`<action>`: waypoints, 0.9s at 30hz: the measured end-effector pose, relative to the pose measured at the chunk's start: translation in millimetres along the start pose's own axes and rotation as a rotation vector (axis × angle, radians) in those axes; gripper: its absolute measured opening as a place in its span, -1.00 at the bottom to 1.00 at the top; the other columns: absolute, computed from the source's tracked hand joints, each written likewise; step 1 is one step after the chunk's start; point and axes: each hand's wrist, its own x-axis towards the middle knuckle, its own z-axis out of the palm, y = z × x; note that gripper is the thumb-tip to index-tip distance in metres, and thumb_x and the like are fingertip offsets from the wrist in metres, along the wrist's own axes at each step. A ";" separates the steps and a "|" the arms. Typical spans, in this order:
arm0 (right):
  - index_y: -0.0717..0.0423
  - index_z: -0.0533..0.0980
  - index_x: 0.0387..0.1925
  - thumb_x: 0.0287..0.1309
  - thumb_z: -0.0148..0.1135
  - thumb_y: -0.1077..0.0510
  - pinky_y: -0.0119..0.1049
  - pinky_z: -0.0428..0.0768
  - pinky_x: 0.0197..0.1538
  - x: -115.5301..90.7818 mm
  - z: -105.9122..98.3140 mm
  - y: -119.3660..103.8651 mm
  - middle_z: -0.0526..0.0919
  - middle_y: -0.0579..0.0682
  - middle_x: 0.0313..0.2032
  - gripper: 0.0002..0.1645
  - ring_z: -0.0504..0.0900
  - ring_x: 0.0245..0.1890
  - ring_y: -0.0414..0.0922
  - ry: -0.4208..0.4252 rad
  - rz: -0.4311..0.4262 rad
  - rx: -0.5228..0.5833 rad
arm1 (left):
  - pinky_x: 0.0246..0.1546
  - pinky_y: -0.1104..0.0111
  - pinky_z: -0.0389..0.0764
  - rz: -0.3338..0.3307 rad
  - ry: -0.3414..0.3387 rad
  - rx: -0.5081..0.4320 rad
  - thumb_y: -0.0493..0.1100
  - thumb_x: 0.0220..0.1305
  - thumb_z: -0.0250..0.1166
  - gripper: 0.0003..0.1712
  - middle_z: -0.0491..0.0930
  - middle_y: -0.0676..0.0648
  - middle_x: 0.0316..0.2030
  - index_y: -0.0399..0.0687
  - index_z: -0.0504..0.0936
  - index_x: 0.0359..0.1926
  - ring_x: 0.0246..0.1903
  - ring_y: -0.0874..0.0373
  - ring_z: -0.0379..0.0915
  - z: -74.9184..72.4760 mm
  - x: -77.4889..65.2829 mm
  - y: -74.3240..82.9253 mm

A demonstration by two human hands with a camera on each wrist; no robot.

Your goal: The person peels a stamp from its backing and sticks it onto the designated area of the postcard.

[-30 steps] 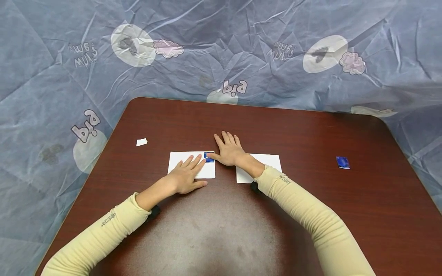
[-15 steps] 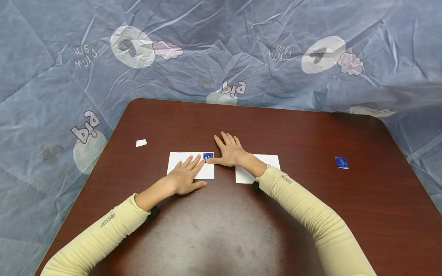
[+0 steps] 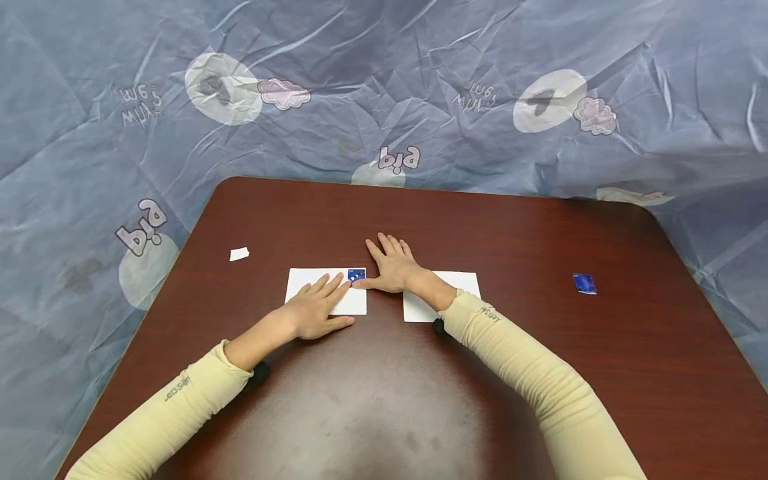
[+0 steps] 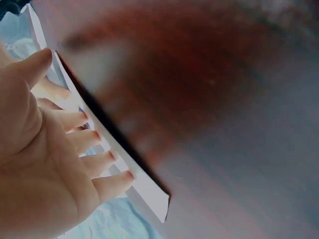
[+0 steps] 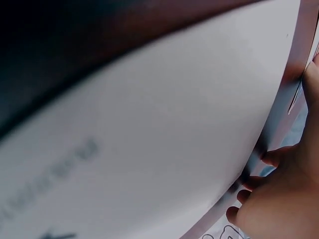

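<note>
On the table lie two white envelope-like papers side by side. Flat over the left paper (image 3: 358, 304) is my left hand (image 3: 311, 315), its fingers spread and straight. A small blue stamp-like sticker (image 3: 357, 273) sits at that paper's upper right corner. My right hand (image 3: 395, 271) spreads on the table past it, its thumb touching the sticker's lower edge near my left fingertips. My right wrist crosses above the right paper (image 3: 465, 283), hiding part of it. In the left wrist view, my left fingers (image 4: 114, 185) rest along the white paper (image 4: 152, 198). Neither hand grips anything.
A second blue sticker-like piece (image 3: 585, 283) lies far right on the brown table (image 3: 510, 240). At the left lies a small white scrap (image 3: 239, 254). A wrinkled blue-grey cloth (image 3: 336, 93) hangs behind the table. Blurred dark marks show on the right wrist view's white paper (image 5: 164, 109).
My right thumb has slid from the middle of the blue sticker down to its lower edge, uncovering more of it. The left hand stays on the paper. The head view shifts slightly.
</note>
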 end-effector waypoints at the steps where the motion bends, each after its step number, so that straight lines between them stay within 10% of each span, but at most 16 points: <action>1: -0.02 -0.21 0.50 0.03 -0.02 -0.59 -0.01 -0.29 0.39 -0.3 1.0 -0.3 -0.29 0.14 0.47 0.24 -0.29 0.44 0.07 0.001 -0.004 0.004 | 0.29 -0.12 -0.07 -0.001 0.003 -0.006 0.24 0.41 -0.03 -0.14 -0.14 -0.21 0.46 -0.17 -0.05 0.48 0.41 -0.18 -0.28 -0.3 -0.3 -0.1; 13: -0.01 -0.09 0.50 0.19 -0.15 -0.52 0.01 -0.25 0.38 -4.3 -7.4 6.3 -0.19 0.14 0.47 0.06 -0.24 0.44 0.09 0.072 -0.012 0.040 | 0.31 -0.01 0.02 0.042 0.174 -0.111 0.21 0.38 0.04 -0.12 0.10 -0.27 0.38 -0.21 -0.03 0.47 0.35 -0.27 -0.04 -24.1 7.2 2.3; 27: 0.08 0.10 0.44 0.32 -0.04 -0.30 0.09 -0.15 0.36 -36.1 -50.2 52.4 0.02 0.20 0.42 -0.16 -0.10 0.41 0.16 0.444 0.086 0.194 | 0.00 -0.07 0.42 0.121 0.450 -0.214 0.28 0.37 0.00 -0.25 0.36 -0.03 0.26 0.11 0.10 0.46 0.20 0.02 0.32 -47.0 22.8 40.4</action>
